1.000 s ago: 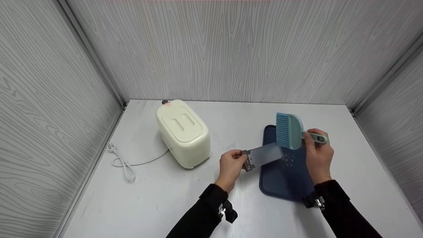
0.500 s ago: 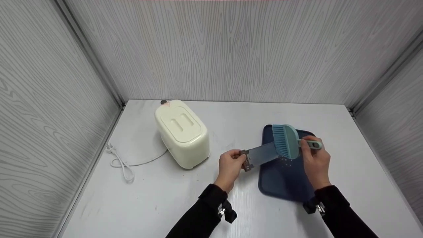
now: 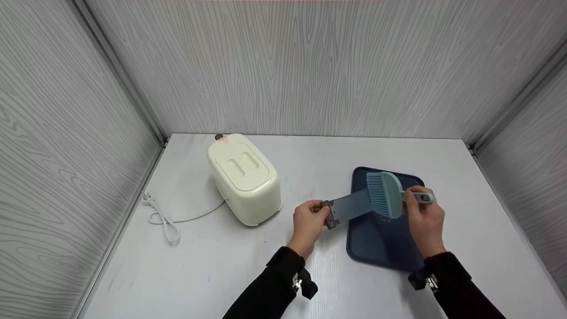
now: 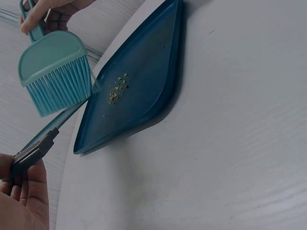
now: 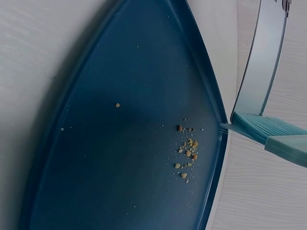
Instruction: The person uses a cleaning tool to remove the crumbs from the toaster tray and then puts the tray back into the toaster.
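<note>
My left hand (image 3: 308,223) pinches the grey end of a flat metal crumb tray (image 3: 351,207), holding it slanted above the table. The crumb tray's far end reaches over a dark blue tray (image 3: 383,248). In my right hand (image 3: 426,223) is the handle of a teal hand brush (image 3: 392,195). Its bristles (image 4: 62,88) lie against the crumb tray's far end and partly hide it. Beneath, yellowish and brown crumbs (image 5: 188,153) are scattered on the blue tray, mostly in one small heap near its edge.
A cream toaster (image 3: 248,177) with a lid on top stands left of my hands. Its white cord and plug (image 3: 165,217) lie on the table (image 3: 212,283) further left. A few specks dot the tabletop. Wood-grain panels (image 3: 283,66) enclose the back and sides.
The brush has moved down and slightly left, its bristles now overlapping the crumb tray's far end. My left hand and the crumb tray have hardly moved.
</note>
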`<state>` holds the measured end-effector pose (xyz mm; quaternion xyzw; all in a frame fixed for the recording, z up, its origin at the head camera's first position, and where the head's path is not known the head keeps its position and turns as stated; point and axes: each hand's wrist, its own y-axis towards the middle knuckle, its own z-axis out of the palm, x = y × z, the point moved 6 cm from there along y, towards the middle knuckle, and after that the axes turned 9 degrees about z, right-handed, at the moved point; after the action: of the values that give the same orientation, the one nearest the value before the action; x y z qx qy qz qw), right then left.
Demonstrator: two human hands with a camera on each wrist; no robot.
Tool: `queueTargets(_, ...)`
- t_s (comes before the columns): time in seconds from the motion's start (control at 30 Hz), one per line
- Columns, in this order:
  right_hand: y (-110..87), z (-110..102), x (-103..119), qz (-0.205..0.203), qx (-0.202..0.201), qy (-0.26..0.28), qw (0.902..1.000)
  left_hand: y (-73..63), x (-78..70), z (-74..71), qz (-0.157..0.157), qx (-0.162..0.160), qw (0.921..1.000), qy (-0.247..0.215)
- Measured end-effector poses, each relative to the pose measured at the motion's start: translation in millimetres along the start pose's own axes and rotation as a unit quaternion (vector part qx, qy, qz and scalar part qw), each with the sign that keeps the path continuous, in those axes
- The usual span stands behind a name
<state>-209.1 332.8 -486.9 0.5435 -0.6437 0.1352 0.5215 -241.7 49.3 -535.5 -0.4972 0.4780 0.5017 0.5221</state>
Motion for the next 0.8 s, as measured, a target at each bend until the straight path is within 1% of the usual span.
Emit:
queueTargets(0.07, -0.6, -0.8, -1.1, -0.004, -0.001, 0.000, 1.0000, -0.3, -0.3, -0.2, 0.003, -0.001, 1.0000, 0.001)
queueTargets(0.23, -1.3, -2.7, -2.5, 0.002, 0.000, -0.010, 0.9999, 0.3, -0.2, -0.1, 0.005, -0.006, 1.0000, -0.001)
queueTargets(0.57, -2.8, -4.8, -3.4, 0.010, 0.000, -0.015, 0.9998, 1.2, 1.4, -0.1, -0.003, -0.014, 0.9998, -0.015)
queueTargets(0.8, -4.2, -7.5, -6.8, 0.008, -0.001, -0.019, 0.9998, 1.1, 0.6, -1.2, 0.005, -0.015, 0.9996, -0.021)
